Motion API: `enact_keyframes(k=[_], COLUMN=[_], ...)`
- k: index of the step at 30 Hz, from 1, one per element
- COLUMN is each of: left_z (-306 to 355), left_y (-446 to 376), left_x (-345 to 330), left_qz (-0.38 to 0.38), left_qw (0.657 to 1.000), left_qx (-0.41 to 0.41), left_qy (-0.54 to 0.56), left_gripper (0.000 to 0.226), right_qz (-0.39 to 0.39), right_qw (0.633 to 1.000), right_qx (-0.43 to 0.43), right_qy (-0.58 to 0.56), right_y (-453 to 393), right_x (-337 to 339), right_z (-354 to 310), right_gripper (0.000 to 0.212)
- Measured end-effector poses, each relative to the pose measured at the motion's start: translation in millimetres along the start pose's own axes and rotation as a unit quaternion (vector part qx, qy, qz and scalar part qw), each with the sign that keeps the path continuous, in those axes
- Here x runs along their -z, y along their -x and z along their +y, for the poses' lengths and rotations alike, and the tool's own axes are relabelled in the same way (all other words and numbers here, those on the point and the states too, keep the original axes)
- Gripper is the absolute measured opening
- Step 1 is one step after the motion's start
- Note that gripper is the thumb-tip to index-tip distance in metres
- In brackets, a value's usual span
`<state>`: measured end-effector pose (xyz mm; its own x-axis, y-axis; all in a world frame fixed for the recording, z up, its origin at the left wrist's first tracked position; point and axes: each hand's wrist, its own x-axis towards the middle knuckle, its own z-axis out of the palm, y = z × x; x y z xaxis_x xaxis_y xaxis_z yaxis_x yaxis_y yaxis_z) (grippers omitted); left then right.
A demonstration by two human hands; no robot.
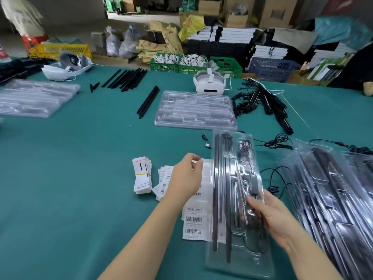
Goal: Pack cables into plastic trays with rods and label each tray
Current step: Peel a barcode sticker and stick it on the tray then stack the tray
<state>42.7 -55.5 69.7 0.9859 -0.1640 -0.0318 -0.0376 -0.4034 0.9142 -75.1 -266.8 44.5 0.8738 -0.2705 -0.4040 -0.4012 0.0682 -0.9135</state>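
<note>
Your right hand grips the packed tray by its right edge, steadying it near you on the green table. Your left hand pinches a small label above the barcode sheet, probably to stick on.

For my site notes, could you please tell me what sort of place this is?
Probably a small packing workshop or warehouse: clear plastic trays and barcode labels lie on a green-covered table, with stacked cardboard boxes and plastic crates behind.
</note>
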Motion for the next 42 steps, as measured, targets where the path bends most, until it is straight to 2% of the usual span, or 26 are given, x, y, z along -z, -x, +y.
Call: enact_keyframes(k=[2,3,5,7,10,12,15,17,19,21,24,27,31,34,37,40,42], left_z=[-5.4,-6.6,-7.8,-10.6,-16.2,-20.0,-26.1,-29.5,-31.1,-31.9,-30.8,-27.1,-22.9,-20.2,-16.5,-15.0,-14.2], left_y=[-0.2,0.6,6.0,14.2,27.1,36.8,48.8,52.3,52.8,53.0,52.3,48.9,37.0,28.2,20.5,15.2,14.8], left_x=[14.1,19.5,25.2,26.3,25.3,23.0,18.9,17.9,18.1,18.4,14.7,10.3,10.0,8.7,7.2,4.5,3.9], left_qz=[0.019,0.011,-0.032,-0.06,-0.044,-0.053,-0.074,-0.071,-0.055,-0.039,-0.029,-0.029,-0.066,-0.108,-0.116,-0.111,-0.094], left_qw=[0.977,0.961,0.941,0.919,0.906,0.908,0.912,0.919,0.931,0.942,0.952,0.968,0.988,0.969,0.964,0.974,0.982], left_qx=[-0.058,-0.068,-0.08,-0.09,-0.091,-0.082,-0.068,-0.054,-0.044,-0.039,-0.028,0.002,0.108,0.2,0.216,0.193,0.161], left_qy=[-0.203,-0.268,-0.328,-0.38,-0.412,-0.407,-0.397,-0.384,-0.358,-0.332,-0.303,-0.251,-0.084,0.101,0.102,0.052,0.001], left_gripper=[0.02,0.022,0.024,0.025,0.027,0.034,0.042,0.042,0.04,0.037,0.038,0.038,0.027,0.009,0.009,0.018,0.013], right_qz=[0.04,0.049,0.056,0.08,0.141,0.18,0.235,0.249,0.251,0.239,0.181,0.114,0.115,0.127,0.127,0.125,0.123], right_qw=[0.999,0.998,0.997,0.988,0.945,0.907,0.827,0.795,0.793,0.806,0.814,0.794,0.765,0.767,0.774,0.78,0.785], right_qx=[0.005,0.007,0.014,0.036,0.07,0.084,0.117,0.125,0.146,0.189,0.273,0.327,0.357,0.365,0.366,0.362,0.358], right_qy=[0.024,0.029,0.048,0.124,0.286,0.373,0.497,0.538,0.536,0.508,0.481,0.499,0.524,0.512,0.5,0.494,0.491], right_y=[-0.8,-0.4,-1.6,-5.4,-12.0,-10.4,-6.2,-4.1,-3.2,-1.2,2.4,3.8,3.9,3.5,2.2,1.7,1.5], right_x=[4.1,5.3,6.3,8.0,12.8,12.4,9.6,7.0,2.3,-8.1,-29.6,-47.8,-57.2,-56.1,-55.0,-54.4,-53.4], right_z=[0.0,-0.5,-0.6,-0.2,-1.4,-3.6,-6.3,-8.7,-10.2,-9.5,-5.6,1.7,11.6,15.0,15.7,15.9,15.7], right_gripper=[0.056,0.061,0.071,0.081,0.085,0.082,0.064,0.056,0.05,0.042,0.033,0.028,0.022,0.019,0.018,0.018,0.019])
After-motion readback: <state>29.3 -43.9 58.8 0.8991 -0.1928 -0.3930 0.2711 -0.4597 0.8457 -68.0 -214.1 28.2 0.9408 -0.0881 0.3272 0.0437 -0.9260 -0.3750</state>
